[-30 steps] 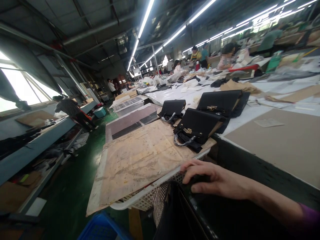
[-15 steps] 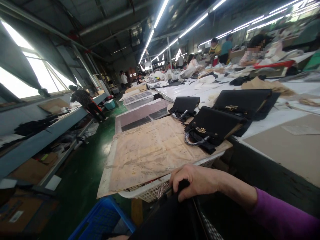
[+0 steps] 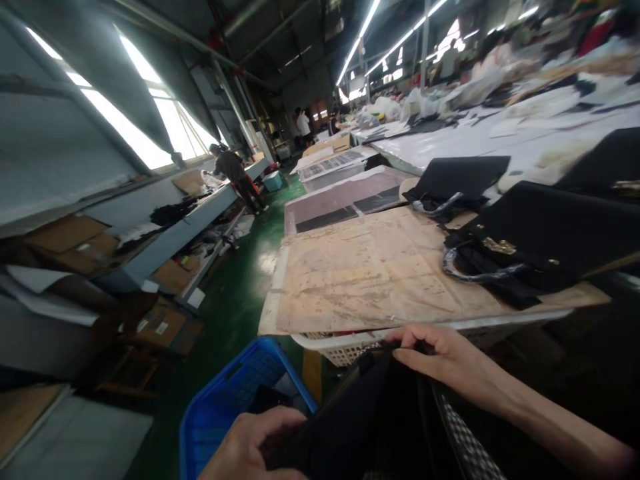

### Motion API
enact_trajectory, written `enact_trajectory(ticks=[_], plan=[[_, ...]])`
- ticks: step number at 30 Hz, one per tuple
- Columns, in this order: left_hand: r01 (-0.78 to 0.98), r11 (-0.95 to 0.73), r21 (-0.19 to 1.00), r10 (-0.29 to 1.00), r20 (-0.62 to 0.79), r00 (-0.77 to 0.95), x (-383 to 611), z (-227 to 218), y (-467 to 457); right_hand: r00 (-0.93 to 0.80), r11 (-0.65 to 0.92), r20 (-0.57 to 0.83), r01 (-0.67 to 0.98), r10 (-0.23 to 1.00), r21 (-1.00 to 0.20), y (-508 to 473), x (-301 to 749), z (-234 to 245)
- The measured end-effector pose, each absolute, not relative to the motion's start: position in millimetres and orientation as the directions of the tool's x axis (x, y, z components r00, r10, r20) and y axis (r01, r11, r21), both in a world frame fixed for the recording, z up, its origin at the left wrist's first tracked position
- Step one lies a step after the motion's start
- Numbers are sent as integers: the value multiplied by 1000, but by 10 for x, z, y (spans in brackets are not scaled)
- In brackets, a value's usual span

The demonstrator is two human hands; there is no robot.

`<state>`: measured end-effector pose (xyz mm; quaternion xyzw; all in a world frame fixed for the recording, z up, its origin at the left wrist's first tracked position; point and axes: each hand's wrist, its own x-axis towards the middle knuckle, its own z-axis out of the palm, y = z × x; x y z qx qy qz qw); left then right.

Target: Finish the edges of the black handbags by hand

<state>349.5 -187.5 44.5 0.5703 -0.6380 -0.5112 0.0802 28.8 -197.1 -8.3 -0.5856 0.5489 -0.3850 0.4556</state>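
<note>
A black bag piece (image 3: 365, 420) with a checked lining lies close below me. My right hand (image 3: 447, 360) pinches its upper edge with thumb and fingers. At the bottom edge my left hand (image 3: 255, 447) is curled round its lower left side. Just past the hands a white perforated basket (image 3: 345, 347) carries a stained cardboard sheet (image 3: 370, 273). A finished black handbag (image 3: 530, 240) with a gold clasp and wrapped handle lies on the sheet's right end.
A blue plastic crate (image 3: 225, 407) stands on the green floor at lower left. More black handbags (image 3: 460, 180) lie on the long white table to the right. A person (image 3: 233, 170) leans over a shelf bench on the left; other people work far back.
The view has swung left and down. My left hand has come into view and gripped the black piece. My right hand moved from resting on top to pinching its edge.
</note>
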Motion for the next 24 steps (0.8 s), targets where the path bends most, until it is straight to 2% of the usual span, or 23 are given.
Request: enact_trajectory(ticks=[6, 13, 18, 21, 24], plan=[[-436, -269, 859, -847, -427, -318, 3473, 438, -1747, 107, 28, -57, -260, -993, -965, -2037, 335, -239], [-369, -259, 893, -923, -341, -178, 3460, 297, -1664, 57, 120, -136, -226, -989, -967, -1999, 336, -211], [-508, -120, 853, -959, -232, -163, 3417, 255, -1657, 9, 182, -189, -219, -982, -959, -1936, 336, -140], [-636, 41, 771, -972, -115, -203, 3410, 239, -1660, -19, 159, -159, -229, -987, -960, -1926, 314, -173], [-722, 135, 679, -972, -51, -230, 3391, 249, -1687, -18, 122, -122, -253, -992, -960, -1923, 286, -239]])
